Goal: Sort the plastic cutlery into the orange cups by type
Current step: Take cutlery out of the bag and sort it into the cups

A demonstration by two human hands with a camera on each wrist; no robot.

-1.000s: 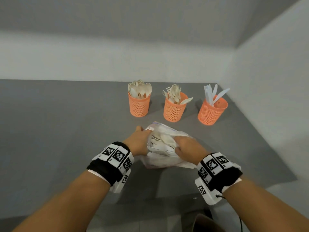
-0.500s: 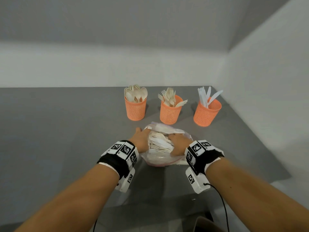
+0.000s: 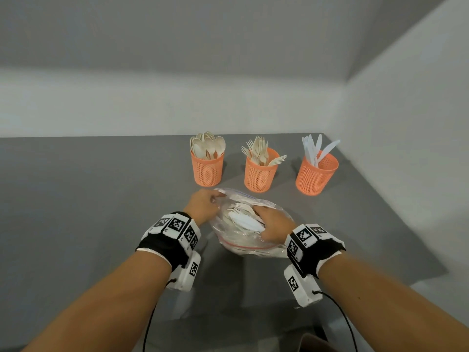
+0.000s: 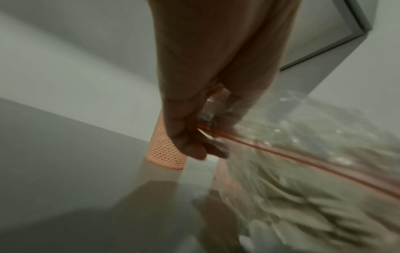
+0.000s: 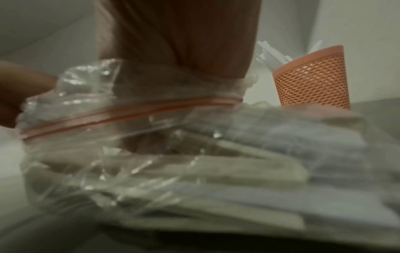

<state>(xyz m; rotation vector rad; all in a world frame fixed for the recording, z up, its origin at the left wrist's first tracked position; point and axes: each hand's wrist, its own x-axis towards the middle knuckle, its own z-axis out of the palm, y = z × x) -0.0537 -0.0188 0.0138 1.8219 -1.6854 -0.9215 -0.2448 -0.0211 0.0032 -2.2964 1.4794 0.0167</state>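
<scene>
A clear zip bag [image 3: 243, 247] full of pale plastic cutlery [image 3: 243, 219] lies on the grey table, just in front of three orange mesh cups. The left cup [image 3: 207, 171] holds spoons, the middle cup [image 3: 260, 175] forks, the right cup [image 3: 314, 176] white knives. My left hand [image 3: 205, 203] pinches the bag's rim at its left end; the left wrist view shows the fingers [image 4: 194, 137] curled on the red zip strip. My right hand [image 3: 272, 222] reaches into the bag's mouth. Its fingers are buried among the cutlery and blurred behind plastic [image 5: 151, 119].
The grey table [image 3: 88, 212] ends at white walls behind and to the right, with the knife cup [image 5: 311, 82] close to the right wall. A brown object [image 3: 314, 342] shows at the bottom edge, below the table's near side.
My right hand has gone from resting on top of the bag to reaching inside its mouth. The left hand keeps its hold on the rim. The cups have not moved.
</scene>
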